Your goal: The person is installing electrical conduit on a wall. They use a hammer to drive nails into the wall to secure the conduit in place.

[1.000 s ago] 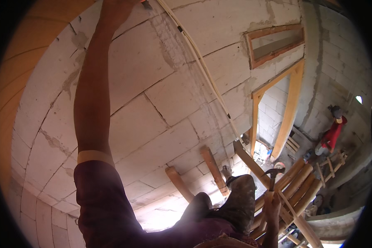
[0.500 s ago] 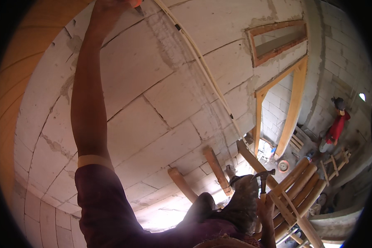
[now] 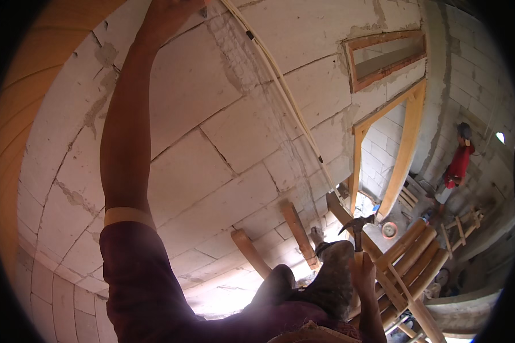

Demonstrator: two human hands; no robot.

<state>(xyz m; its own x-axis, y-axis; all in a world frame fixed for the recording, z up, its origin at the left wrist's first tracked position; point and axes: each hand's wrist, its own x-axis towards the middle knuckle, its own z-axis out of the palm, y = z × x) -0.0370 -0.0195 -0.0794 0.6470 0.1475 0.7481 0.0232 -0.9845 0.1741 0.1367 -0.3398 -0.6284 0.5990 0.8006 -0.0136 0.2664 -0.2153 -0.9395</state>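
Note:
My left hand (image 3: 165, 22) is raised at the top edge against the block wall (image 3: 200, 97). Its fingers are closed round what looks like a chisel (image 3: 203, 11); only a dark metal tip and a bit of orange show, and the rest is hidden or cut off. A roughened strip in the wall lies right beside that tip. Low down, near my knee, my right hand (image 3: 363, 275) grips a claw hammer (image 3: 357, 224) by its handle, head upward. Two pale cables (image 3: 280, 88) with dark clips run slantwise down the wall.
Timber poles (image 3: 409, 268) form a platform at the lower right, beside a plank. Two short beams (image 3: 297, 233) jut near the wall. Beyond are a wooden door frame (image 3: 403, 151), a round bucket (image 3: 389, 230) and a person in red (image 3: 458, 163) below.
My right hand and the hammer have risen a little and shifted slightly left. My left hand has moved a bit to the right along the wall. The person in red has shifted.

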